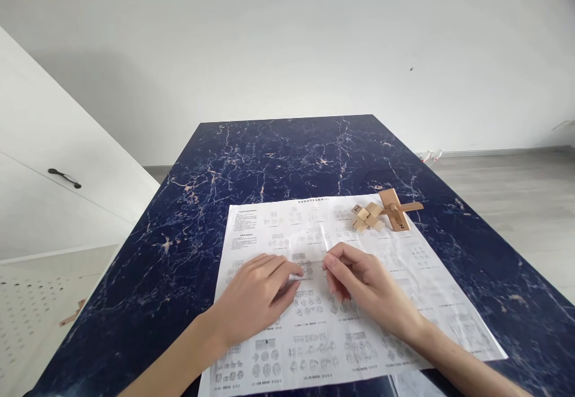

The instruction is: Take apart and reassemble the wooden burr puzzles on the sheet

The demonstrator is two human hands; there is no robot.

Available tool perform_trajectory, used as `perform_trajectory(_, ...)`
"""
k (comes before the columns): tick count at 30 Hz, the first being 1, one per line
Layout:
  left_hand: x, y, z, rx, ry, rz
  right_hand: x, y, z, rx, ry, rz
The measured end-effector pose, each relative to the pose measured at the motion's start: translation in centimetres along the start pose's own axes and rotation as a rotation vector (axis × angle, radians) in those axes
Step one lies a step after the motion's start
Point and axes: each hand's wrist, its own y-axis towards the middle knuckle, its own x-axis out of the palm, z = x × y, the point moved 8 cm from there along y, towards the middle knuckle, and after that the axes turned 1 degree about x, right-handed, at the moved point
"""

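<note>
A large printed instruction sheet [327, 325] with small diagrams and text lies on the table under both hands. My left hand [258, 295] rests on its left half, fingers loosely bent and thumb apart from the index finger, holding nothing. Over the middle of the sheet is my right hand [359, 280], thumb and index finger pressed together and the other fingers curled; nothing shows between them. Beyond it sits a light wooden interlocking puzzle [368, 217] marked with a number. Touching or close beside that is a darker wooden cross-shaped puzzle [395, 210] at the sheet's far right corner.
The dark blue marble-patterned table [278, 157] reaches toward a white wall [287, 44]. At left stands a white cabinet [58, 145] with a black handle [64, 178]. Low on the left is a perforated white surface [31, 319]. A small clear object [431, 157] shows beyond the right edge.
</note>
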Motion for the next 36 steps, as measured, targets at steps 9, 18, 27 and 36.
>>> perform_trajectory(9,-0.1,0.0,0.1,0.005,0.000,-0.006,-1.5,0.3,0.2,0.003,0.175,0.111)
perform_trajectory(18,0.0,0.0,-0.2,-0.009,-0.040,-0.005,-5.3,1.8,0.7,0.020,1.228,0.107)
perform_trajectory(27,0.1,-0.1,-0.2,-0.017,-0.044,-0.024,-6.6,1.9,1.1,-0.114,1.532,-0.152)
perform_trajectory(36,0.1,-0.2,-0.1,-0.014,-0.028,-0.023,-8.5,2.4,2.1,-0.119,1.707,-0.301)
